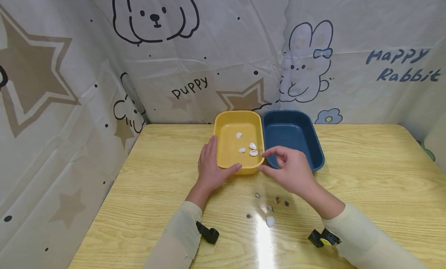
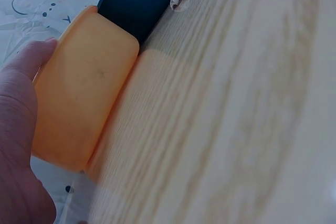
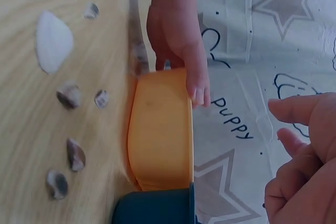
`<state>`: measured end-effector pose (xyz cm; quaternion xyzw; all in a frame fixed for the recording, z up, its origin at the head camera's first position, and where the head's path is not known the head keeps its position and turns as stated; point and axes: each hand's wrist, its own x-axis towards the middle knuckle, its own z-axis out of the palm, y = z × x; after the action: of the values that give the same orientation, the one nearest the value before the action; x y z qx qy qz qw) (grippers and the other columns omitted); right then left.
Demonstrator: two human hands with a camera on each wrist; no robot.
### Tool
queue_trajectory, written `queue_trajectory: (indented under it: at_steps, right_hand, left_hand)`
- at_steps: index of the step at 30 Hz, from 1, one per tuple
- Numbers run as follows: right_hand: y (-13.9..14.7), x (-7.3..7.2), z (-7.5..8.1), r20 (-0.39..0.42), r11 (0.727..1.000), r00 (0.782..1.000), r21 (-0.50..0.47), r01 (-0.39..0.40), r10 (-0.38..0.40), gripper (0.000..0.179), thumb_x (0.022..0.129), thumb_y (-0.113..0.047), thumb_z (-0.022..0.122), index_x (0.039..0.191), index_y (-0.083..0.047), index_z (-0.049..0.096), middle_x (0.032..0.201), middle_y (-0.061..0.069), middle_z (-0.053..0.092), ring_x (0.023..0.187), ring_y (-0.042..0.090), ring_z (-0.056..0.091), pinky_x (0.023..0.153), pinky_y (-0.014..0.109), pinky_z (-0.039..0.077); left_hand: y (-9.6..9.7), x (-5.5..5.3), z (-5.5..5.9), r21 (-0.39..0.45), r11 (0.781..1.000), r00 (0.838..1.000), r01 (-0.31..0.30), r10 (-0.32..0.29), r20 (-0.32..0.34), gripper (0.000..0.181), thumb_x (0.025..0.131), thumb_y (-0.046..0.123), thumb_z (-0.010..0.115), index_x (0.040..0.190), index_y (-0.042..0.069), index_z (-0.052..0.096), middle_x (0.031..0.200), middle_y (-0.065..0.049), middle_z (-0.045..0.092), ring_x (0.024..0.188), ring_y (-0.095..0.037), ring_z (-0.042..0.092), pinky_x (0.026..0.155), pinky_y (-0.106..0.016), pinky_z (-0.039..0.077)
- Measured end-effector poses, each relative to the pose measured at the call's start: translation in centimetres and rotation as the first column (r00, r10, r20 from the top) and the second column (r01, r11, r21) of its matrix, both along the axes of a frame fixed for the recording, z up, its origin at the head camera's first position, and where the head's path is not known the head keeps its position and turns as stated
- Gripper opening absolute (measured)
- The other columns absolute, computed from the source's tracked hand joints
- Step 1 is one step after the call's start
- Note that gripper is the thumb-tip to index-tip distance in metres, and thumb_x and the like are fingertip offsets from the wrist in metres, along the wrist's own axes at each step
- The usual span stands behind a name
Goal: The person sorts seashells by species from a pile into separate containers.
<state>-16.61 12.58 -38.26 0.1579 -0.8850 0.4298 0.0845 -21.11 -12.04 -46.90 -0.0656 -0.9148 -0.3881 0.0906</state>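
Note:
My left hand (image 1: 213, 170) holds the near left corner of a yellow plastic bin (image 1: 238, 171), fingers along its left side and thumb over the front rim. Several small white seashells (image 1: 253, 153) lie on the bin's floor. At the bin's near right corner hovers my right hand (image 1: 290, 170). Its thumb and index finger are apart, with nothing seen between them in the right wrist view, and the other fingers bend inward. On the table before the bins are a larger white shell (image 3: 54, 42) and several small dark shells (image 3: 76, 155).
A dark blue bin (image 1: 294, 139) stands right against the yellow one, its front left part hidden behind my right hand. Both bins are at the back edge of the wooden table (image 1: 167, 222), close to a printed cloth (image 1: 195, 60) that hangs behind and at the left.

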Motion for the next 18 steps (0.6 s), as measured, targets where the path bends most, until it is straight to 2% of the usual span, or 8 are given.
queue_trajectory:
  at_steps: [8, 14, 18]
  right_hand:
    - [0.4, 2.0, -0.8, 0.039, 0.995, 0.994, 0.002, -0.101, 0.100, 0.024, 0.078, -0.016, 0.087, 0.097, -0.015, 0.073, 0.053, -0.010, 0.029, 0.046, 0.008, 0.028, 0.049, 0.028, 0.030]
    - [0.7, 2.9, -1.8, 0.076, 0.988, 0.985, 0.022, -0.155, 0.153, 0.025, 0.077, -0.018, 0.088, 0.096, -0.016, 0.073, 0.052, -0.013, 0.027, 0.047, 0.005, 0.026, 0.051, 0.027, 0.033]
    - [1.0, 3.3, -2.3, 0.107, 0.982, 0.977, 0.024, -0.186, 0.183, 0.024, 0.076, -0.016, 0.089, 0.094, -0.015, 0.073, 0.053, -0.013, 0.027, 0.049, 0.005, 0.025, 0.050, 0.026, 0.030]
  left_hand:
    - [0.1, 0.2, 0.1, 0.008, 1.000, 1.000, -0.004, 0.004, 0.011, 0.121, 0.073, 0.066, 0.077, 0.162, 0.020, 0.009, 0.166, 0.006, 0.010, 0.149, -0.030, 0.009, 0.115, -0.055, 0.012]
    - [0.1, 0.2, 0.1, 0.008, 1.000, 1.000, -0.006, 0.006, 0.020, 0.121, 0.074, 0.065, 0.078, 0.162, 0.022, 0.008, 0.166, 0.007, 0.009, 0.149, -0.029, 0.008, 0.115, -0.055, 0.011]
    - [0.1, 0.1, 0.0, 0.008, 1.000, 1.000, -0.008, 0.007, 0.023, 0.121, 0.074, 0.065, 0.077, 0.162, 0.022, 0.008, 0.166, 0.007, 0.009, 0.149, -0.028, 0.007, 0.115, -0.055, 0.011]
